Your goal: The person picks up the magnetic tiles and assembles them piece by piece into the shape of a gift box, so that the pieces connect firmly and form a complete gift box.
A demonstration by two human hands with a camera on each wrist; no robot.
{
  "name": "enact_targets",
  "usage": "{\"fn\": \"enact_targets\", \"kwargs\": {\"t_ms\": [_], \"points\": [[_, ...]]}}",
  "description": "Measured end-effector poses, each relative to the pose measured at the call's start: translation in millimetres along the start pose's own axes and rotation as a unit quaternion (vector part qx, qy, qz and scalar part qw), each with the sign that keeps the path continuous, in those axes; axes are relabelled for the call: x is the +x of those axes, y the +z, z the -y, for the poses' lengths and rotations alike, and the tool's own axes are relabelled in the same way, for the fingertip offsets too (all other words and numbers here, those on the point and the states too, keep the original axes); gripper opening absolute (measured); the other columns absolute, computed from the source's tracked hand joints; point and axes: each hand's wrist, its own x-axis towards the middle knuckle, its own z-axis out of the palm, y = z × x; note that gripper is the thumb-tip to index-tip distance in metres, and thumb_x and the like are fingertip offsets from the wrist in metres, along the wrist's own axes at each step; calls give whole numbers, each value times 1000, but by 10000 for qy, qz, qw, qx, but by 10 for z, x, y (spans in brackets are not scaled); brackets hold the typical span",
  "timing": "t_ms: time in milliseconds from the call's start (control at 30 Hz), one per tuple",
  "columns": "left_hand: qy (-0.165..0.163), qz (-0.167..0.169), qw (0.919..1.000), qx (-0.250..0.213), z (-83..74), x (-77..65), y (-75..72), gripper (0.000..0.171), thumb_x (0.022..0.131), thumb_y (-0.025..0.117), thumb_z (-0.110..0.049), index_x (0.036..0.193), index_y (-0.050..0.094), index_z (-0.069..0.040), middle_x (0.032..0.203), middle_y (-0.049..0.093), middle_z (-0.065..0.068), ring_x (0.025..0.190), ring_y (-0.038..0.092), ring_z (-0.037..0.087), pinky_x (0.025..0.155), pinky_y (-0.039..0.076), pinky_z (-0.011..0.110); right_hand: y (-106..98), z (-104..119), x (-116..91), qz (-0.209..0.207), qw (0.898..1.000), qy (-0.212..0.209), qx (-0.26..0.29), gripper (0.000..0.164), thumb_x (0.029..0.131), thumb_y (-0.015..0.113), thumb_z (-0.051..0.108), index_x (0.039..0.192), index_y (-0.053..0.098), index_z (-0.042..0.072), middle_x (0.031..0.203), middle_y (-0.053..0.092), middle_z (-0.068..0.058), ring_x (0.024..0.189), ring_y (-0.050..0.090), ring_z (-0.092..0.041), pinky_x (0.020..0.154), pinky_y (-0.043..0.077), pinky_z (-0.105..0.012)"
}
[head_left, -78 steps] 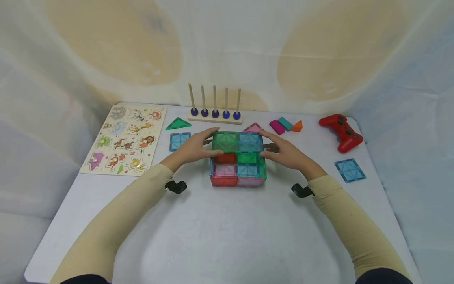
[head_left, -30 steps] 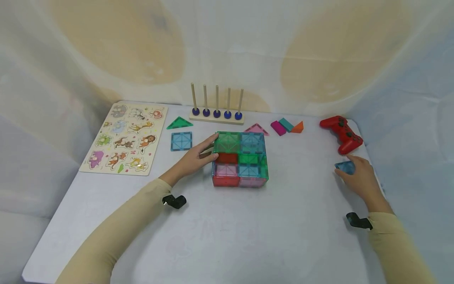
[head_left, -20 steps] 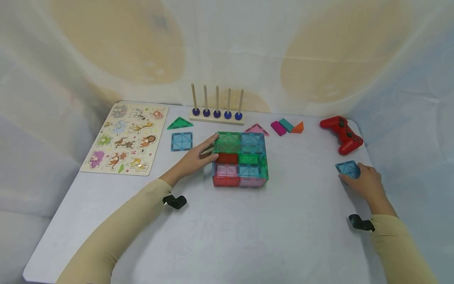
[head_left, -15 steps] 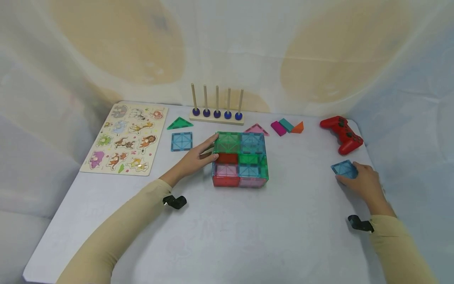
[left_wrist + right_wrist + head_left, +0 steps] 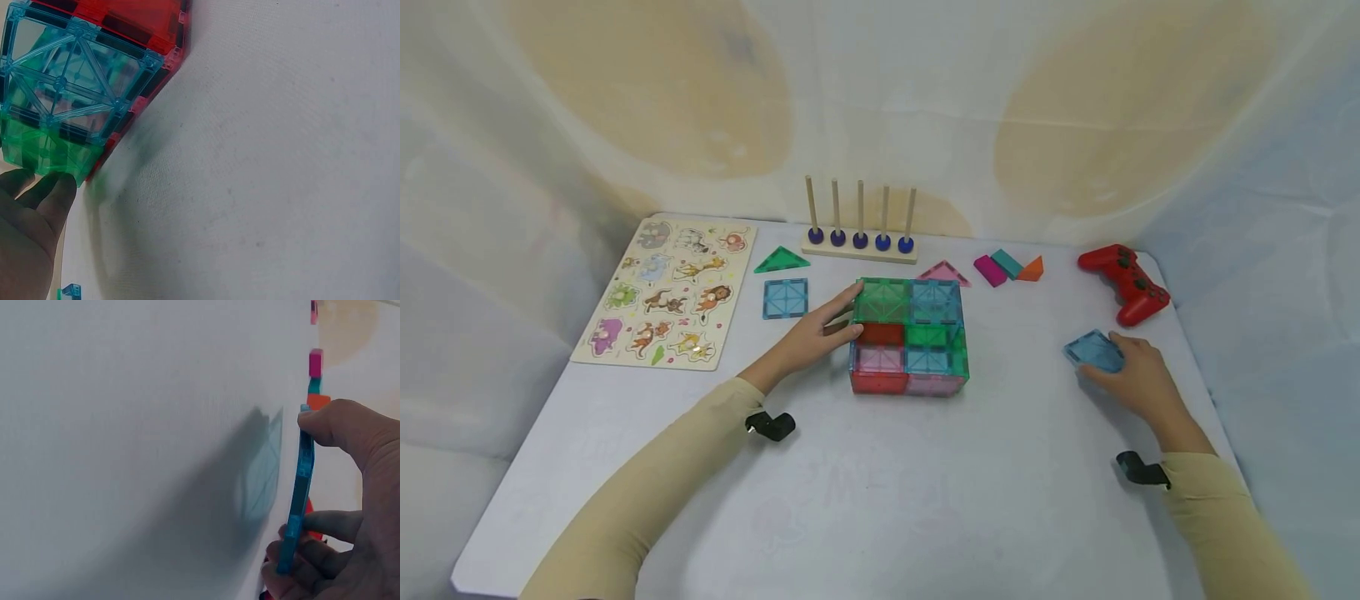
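Note:
A box built of translucent magnetic tiles (image 5: 934,302) stands mid-table, with green, blue, red and pink panels. My left hand (image 5: 801,340) touches the box's left side with thumb and fingers extended; in the left wrist view the fingertips (image 5: 59,187) meet a green panel at the box's end. Over the right part of the table, my right hand (image 5: 1138,379) pinches a blue square magnetic tile (image 5: 1094,352) between thumb and fingers. The right wrist view shows this tile (image 5: 300,481) edge-on, raised off the surface, its bluish shadow falling on the white table.
Behind the box lie a green triangle tile (image 5: 782,259), a pink triangle tile (image 5: 946,272) and a blue square tile (image 5: 786,299). A peg stand (image 5: 859,246), small coloured blocks (image 5: 1007,264), a red game controller (image 5: 1123,285) and an animal puzzle board (image 5: 666,292) stand around.
My right hand left the box, reached the blue square tile at the right, picked it up and now carries it leftward. My left hand stays at the box's side.

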Motion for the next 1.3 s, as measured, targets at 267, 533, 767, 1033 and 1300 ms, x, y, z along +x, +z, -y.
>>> {"fn": "enact_targets", "kwargs": {"t_ms": [267,533,767,1033,1300], "points": [[16,9,10000,-48,-43,-12,7,71,105,59,-34,163,19,-35,168,15,-12,154,21,18,118,34,42,41,173,-5,-11,9992,-379,91,89,89,77,38,152,33,-8,144,28,-39,124,33,-56,95,44,-74],[83,7,10000,22,-16,4,7,72,104,59,-37,163,18,-36,169,14,-10,154,19,18,118,34,42,-21,494,-51,-42,9954,-949,111,85,88,79,31,154,35,-1,148,31,-32,129,35,-52,98,44,-71],[66,-10,10000,-4,-21,-2,12,72,104,59,-32,163,19,-36,169,15,-10,154,22,20,119,34,43,-128,913,-162,198,9885,-1500,19,83,87,80,27,155,39,5,153,33,-27,134,34,-48,95,48,-68],[50,11,9999,-93,-130,-24,12,72,105,58,-19,165,17,-20,170,12,3,154,19,31,119,30,53,-117,1340,-260,551,9707,-2337,-37,81,85,83,29,154,44,12,152,40,-16,136,38,-37,99,50,-61],[39,60,9999,-114,-243,-59,-6,72,105,58,-18,164,17,-13,170,12,8,154,19,32,119,30,55,-9,1617,-268,673,9483,-3099,-138,79,83,85,30,151,49,14,148,46,-11,137,40,-31,101,51,-55]]}}
